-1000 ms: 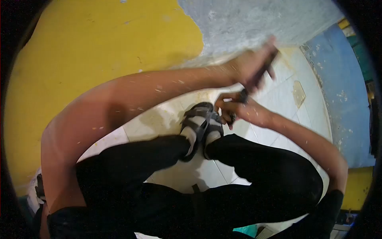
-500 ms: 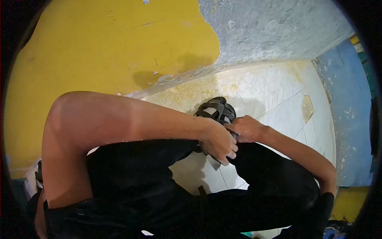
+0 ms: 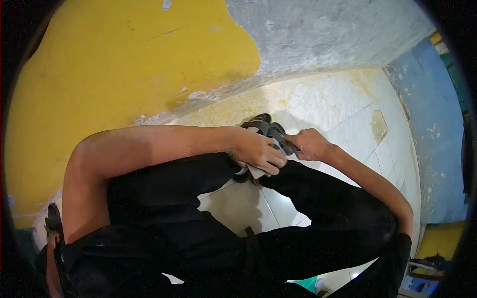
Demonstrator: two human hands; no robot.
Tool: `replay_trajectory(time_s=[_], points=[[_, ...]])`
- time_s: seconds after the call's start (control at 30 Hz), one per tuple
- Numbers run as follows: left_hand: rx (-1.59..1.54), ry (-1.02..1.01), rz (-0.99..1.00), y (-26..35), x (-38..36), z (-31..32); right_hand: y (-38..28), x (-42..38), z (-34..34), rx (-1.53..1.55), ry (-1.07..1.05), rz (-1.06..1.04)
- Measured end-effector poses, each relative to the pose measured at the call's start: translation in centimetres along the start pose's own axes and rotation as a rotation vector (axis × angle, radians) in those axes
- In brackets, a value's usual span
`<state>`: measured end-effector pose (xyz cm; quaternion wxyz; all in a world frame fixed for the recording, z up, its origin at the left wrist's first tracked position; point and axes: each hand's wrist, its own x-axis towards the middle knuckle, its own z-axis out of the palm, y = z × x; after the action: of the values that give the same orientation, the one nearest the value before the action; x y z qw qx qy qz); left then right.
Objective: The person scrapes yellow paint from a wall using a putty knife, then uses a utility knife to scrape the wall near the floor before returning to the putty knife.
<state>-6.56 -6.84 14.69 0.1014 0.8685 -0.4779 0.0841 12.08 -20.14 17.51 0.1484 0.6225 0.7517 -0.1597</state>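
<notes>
My left hand [image 3: 261, 153] is closed round a flat, pale grey piece [image 3: 256, 172], whose straight-edged corner juts out below the fingers. What kind of thing it is I cannot make out. Just to the right, my right hand [image 3: 312, 144] is curled, its thumb and forefinger at a small dark grey piece [image 3: 289, 148]. Whether the two pieces are joined is hidden. Both hands are over my knees, above the black strapped sandals [image 3: 260, 119] on my feet. Pale dust marks the left fingers.
A yellow wall [image 3: 124, 64] with peeling paint meets a bare grey patch [image 3: 318, 35]. Yellow crumbs [image 3: 223, 110] lie along the foot of the wall on white floor tiles [image 3: 328, 102]. A blue wall [image 3: 432, 134] stands at right. My black trousers [image 3: 164, 198] fill the lower view.
My left hand has moved up and turned, and the pale piece now shows below its fingers. The right hand has shifted slightly up and right. The view has tilted a little.
</notes>
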Motion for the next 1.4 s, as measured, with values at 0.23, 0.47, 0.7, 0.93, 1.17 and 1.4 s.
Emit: replay_trajectory(time_s=[0.23, 0.47, 0.7, 0.93, 1.17, 1.4], points=[[0.144, 0.075, 0.033, -1.0, -0.5, 0.2, 1.2, -0.4, 1.5, 0.046, 0.049, -0.057], [0.057, -0.237, -0.816, -3.4, -6.8, -3.6, -1.0, 0.1, -0.5, 1.189, 0.603, 0.215], [-0.110, -0.207, -0.421, -1.8, 1.7, 0.3, -4.6, 3.5, -3.2, 1.053, 0.541, -0.278], [0.089, -0.277, -0.287, -3.1, -1.1, -5.4, -3.1, 5.1, -5.5, 1.138, 0.337, -0.072], [-0.369, -0.309, -0.644, -3.6, -0.6, -3.0, -1.1, 6.8, -2.5, 0.957, 0.238, -0.116], [0.245, -0.415, -0.043, 3.4, 4.1, 6.7, -7.2, 0.5, 6.2, 1.315, 0.061, 0.077]])
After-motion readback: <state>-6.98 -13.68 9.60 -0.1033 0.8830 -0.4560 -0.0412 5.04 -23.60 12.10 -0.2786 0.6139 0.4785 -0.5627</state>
